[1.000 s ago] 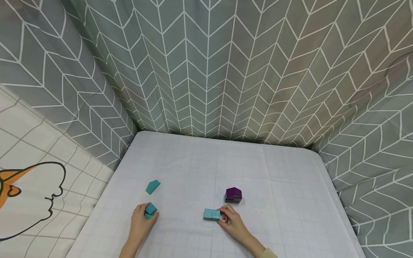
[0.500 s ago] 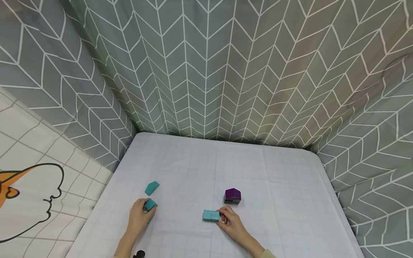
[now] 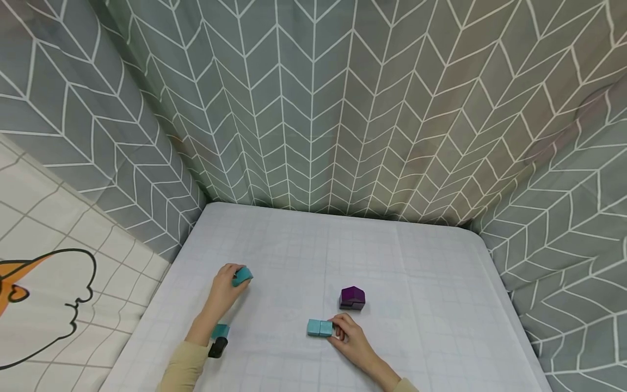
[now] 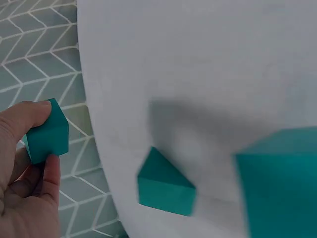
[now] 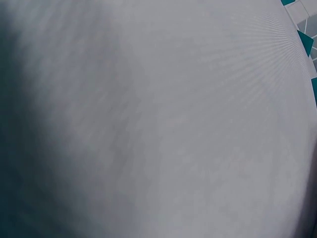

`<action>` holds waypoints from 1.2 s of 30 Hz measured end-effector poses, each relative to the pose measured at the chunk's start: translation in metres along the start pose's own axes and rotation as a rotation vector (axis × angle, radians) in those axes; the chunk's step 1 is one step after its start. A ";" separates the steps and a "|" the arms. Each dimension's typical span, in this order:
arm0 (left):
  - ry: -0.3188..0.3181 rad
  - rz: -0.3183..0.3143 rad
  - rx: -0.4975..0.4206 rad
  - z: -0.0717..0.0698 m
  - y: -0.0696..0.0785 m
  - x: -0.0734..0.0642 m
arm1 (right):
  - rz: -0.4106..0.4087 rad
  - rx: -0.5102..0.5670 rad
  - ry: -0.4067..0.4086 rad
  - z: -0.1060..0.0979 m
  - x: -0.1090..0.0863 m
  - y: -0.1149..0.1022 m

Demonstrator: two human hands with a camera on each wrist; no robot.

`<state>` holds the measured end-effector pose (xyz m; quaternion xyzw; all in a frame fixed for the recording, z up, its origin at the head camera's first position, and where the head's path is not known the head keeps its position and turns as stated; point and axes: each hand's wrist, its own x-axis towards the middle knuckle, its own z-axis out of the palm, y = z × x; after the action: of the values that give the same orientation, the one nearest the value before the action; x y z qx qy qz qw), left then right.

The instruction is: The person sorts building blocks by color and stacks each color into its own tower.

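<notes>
In the head view my left hand (image 3: 225, 291) is at the left of the table, pinching a teal block (image 3: 242, 276) between thumb and fingers. The left wrist view shows this block (image 4: 49, 133) with slanted top faces, and below it a teal wedge (image 4: 166, 186) lying on the cloth. Beside my left wrist lies another teal block (image 3: 220, 331), large and blurred in the left wrist view. Two light teal cubes (image 3: 313, 327) sit side by side at mid-table; my right hand (image 3: 355, 340) pinches the right-hand one. The right wrist view does not show that hand.
Behind the cubes stands a purple house-shaped block (image 3: 352, 298). A white cloth (image 3: 416, 272) covers the table, and patterned grey curtains (image 3: 313, 109) hang around it. A black wrist camera (image 3: 217, 347) is on the left wrist. Teal pieces (image 5: 304, 42) edge the right wrist view.
My left hand has moved away from me and slightly right with a teal block, leaving another by the wrist. It now covers where a teal piece lay. The right hand stays put.
</notes>
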<state>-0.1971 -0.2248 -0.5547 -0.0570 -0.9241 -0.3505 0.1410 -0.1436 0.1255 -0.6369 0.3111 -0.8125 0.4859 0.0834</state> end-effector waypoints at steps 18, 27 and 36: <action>-0.284 0.226 -0.005 0.053 0.035 -0.008 | -0.002 -0.013 -0.005 0.000 0.000 0.000; -0.430 0.378 0.011 0.081 0.045 -0.025 | 0.015 -0.023 -0.009 -0.002 0.000 0.000; -0.550 0.396 0.001 0.097 0.059 -0.036 | 0.002 -0.007 -0.012 -0.001 0.000 0.000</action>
<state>-0.1721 -0.1165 -0.5978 -0.3276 -0.8988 -0.2874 -0.0482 -0.1440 0.1267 -0.6364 0.3128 -0.8149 0.4815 0.0791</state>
